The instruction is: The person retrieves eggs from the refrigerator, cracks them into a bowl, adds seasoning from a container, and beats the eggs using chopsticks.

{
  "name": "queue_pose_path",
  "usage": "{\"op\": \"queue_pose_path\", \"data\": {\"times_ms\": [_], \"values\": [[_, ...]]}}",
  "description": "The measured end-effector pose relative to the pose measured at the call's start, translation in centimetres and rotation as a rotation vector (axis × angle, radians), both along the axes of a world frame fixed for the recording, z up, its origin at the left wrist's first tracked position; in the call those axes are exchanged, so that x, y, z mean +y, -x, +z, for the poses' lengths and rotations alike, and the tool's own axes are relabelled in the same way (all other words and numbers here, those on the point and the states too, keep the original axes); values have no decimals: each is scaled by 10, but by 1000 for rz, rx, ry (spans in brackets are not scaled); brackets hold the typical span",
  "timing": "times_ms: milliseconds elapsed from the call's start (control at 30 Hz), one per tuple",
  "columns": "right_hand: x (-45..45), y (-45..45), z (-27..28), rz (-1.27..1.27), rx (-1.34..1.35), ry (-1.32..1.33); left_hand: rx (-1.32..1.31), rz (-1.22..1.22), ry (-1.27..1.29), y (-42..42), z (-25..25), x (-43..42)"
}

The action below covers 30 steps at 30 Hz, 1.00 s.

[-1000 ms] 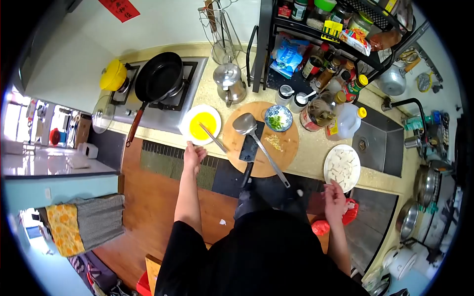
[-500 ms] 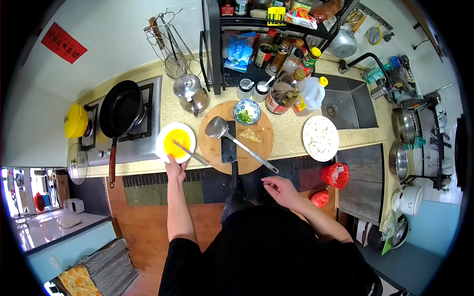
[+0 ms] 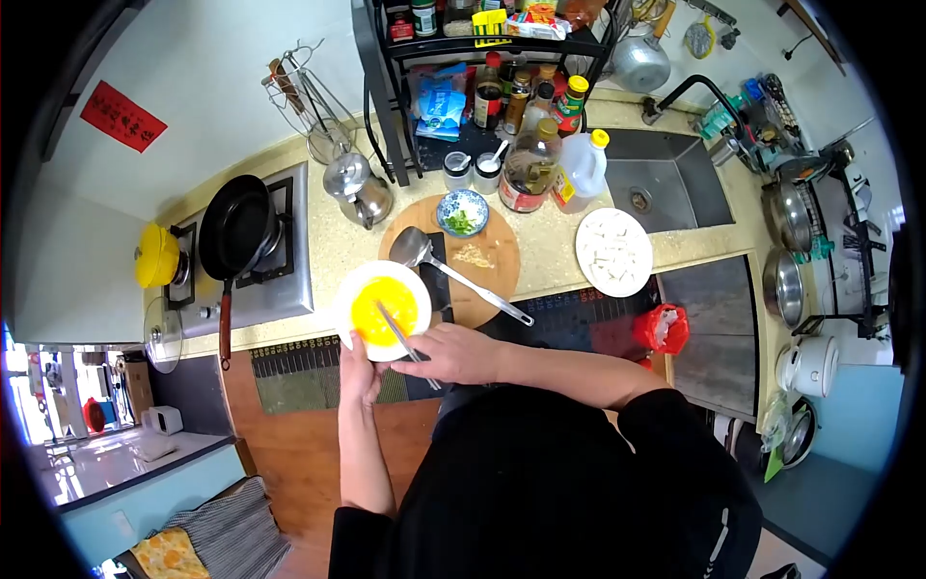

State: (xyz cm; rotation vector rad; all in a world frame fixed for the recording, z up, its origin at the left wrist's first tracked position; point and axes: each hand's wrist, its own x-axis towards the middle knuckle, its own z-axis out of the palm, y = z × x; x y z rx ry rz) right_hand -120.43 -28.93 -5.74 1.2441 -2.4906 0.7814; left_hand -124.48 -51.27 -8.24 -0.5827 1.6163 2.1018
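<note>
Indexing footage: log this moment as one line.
left hand: holds round white bowl of yellow liquid; right hand: holds slim grey chopsticks in it; black frying pan: on silver stove

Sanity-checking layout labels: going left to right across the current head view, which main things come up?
Yellow pot → frying pan → white bowl of yellow liquid → small blue-patterned bowl → brown-capped bottle → plate of white pieces → white cooker.
</note>
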Motion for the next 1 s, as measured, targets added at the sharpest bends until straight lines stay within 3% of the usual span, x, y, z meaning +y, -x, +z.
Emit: {"op": "queue_pose_path", "data": {"times_ms": [267,400,467,500,600,667,733,867,1000], "values": [[52,-48,23,-22,-95,104,-9,-214,-47,-44,-6,77],[117,-72,27,-356,22,304,-4,-299,-90,-54,-5,118],[143,-92,26,-528,-276,573,-14,-353,-104,-54,-3,137],[155,-98,25,-561,-252,580,2,-360,-101,-55,1,147],[176,-126,29,-690,-689,918,17,-464,-111,-55,-5,168],[189,-130,17,-765,-635,1167,-1,-481,-127,-57,-5,181],[213,-133,6,-947,-528,1210,-21,-489,-142,-60,-4,193],[214,-154,1,-942,-891,1484,-18,-511,-144,-62,-3,211],[231,-157,-8,-1064,-593,1511,-2,-555,-150,-64,-6,219]]}}
